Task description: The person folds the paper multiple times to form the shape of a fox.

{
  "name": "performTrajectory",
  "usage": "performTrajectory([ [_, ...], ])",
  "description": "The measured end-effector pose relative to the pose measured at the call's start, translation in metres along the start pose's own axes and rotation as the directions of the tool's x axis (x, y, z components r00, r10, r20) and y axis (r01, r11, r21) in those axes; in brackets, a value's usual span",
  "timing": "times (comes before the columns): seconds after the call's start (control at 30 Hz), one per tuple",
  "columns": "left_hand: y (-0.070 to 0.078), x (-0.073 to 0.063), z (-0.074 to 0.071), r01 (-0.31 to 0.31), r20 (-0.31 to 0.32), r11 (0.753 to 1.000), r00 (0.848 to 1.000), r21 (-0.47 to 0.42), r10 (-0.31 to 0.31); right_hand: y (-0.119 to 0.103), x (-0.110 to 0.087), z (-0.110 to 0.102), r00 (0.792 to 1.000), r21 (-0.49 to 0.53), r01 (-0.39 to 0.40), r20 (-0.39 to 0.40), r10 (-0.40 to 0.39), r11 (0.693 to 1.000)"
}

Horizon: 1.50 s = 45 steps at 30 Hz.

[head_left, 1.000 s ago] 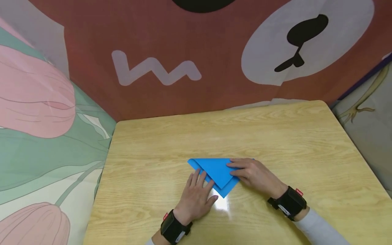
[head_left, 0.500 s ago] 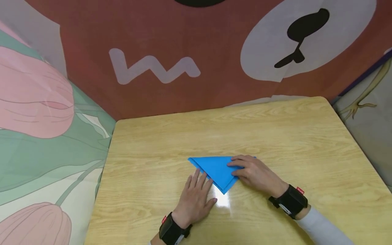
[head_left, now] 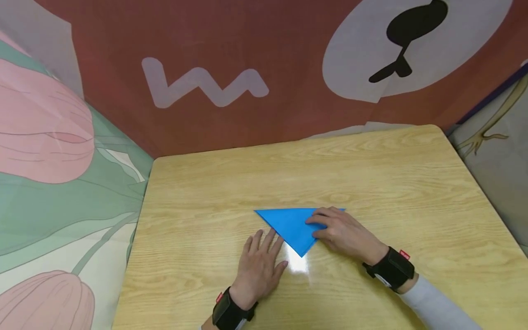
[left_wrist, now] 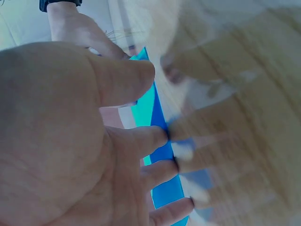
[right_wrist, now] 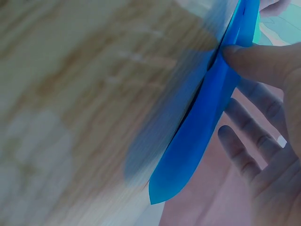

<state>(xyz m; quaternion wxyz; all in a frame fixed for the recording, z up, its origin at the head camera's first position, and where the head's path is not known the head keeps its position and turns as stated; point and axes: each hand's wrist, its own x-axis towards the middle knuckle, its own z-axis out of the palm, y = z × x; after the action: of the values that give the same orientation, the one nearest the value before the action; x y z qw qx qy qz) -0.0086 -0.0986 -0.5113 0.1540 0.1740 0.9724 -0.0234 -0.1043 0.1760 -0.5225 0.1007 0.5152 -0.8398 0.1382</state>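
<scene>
Flower sheet point(head_left: 45, 123): one, pink blooms on green, at the far left.

Brown sheet point(head_left: 231, 36): one, cartoon-animal print, behind the tabletop's back edge.

Tabletop point(head_left: 198, 197): one, pale wood grain, glossy; carries the paper and, by its flatness, likely serves as a firm backing for a crease.

Left wristband point(head_left: 233, 311): black, red tab.

Left hand point(head_left: 260, 266): palm down, fingers straight and slightly spread, thumb out to the side; fingertips at the paper's left slanting edge, presumably as a stop against slipping.

Blue paper point(head_left: 290, 224): one, folded to a triangle, at mid-tabletop between the hands; long edge away from the person, point towards the person, perhaps so that both slanting edges lie within reach. Layers nearly flush at the point; right wrist view shows a rounded part lifted off the wood.

Right hand point(head_left: 344, 231): over the paper's right part, fingers slightly bent, thumb against the paper near its edge, probably to keep the layers aligned. Whether thumb and forefinger pinch a layer or merely press, cannot tell.

Right wristband point(head_left: 392, 268): black, red tab.

Sleeve point(head_left: 437, 298): pale, right forearm.

Grey sheet point(head_left: 491, 183): one, at the far right.
</scene>
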Motion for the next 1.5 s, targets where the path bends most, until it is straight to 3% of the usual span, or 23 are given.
performTrajectory([
  [0.17, -0.0006, -0.0005, -0.0033, 0.012, 0.031, 1.0, 0.999, 0.001, -0.012, 0.0004, 0.0009, -0.0023, 0.999, -0.002, -0.018, 0.031, 0.018, 1.0],
  [0.37, -0.0036, -0.0013, -0.0063, 0.004, 0.019, 0.999, 1.0, -0.033, -0.003, 0.0001, 0.0025, -0.0039, 0.998, -0.005, -0.029, 0.055, 0.029, 1.0],
  [0.9, -0.0026, -0.0009, -0.0049, 0.02, 0.012, 0.995, 1.0, -0.093, -0.019, -0.0005, 0.0014, -0.0028, 0.999, 0.01, -0.021, 0.049, 0.02, 1.0],
  [1.2, -0.0008, -0.0013, -0.005, 0.022, 0.02, 0.996, 1.0, -0.081, -0.02, -0.0009, 0.0001, -0.0011, 0.998, 0.034, -0.025, 0.056, 0.023, 0.999],
  [1.5, -0.0007, -0.0038, -0.0031, 0.011, -0.018, 0.997, 1.0, -0.077, -0.012, -0.0025, -0.0007, -0.0004, 0.998, 0.03, -0.022, 0.052, 0.021, 0.999],
])
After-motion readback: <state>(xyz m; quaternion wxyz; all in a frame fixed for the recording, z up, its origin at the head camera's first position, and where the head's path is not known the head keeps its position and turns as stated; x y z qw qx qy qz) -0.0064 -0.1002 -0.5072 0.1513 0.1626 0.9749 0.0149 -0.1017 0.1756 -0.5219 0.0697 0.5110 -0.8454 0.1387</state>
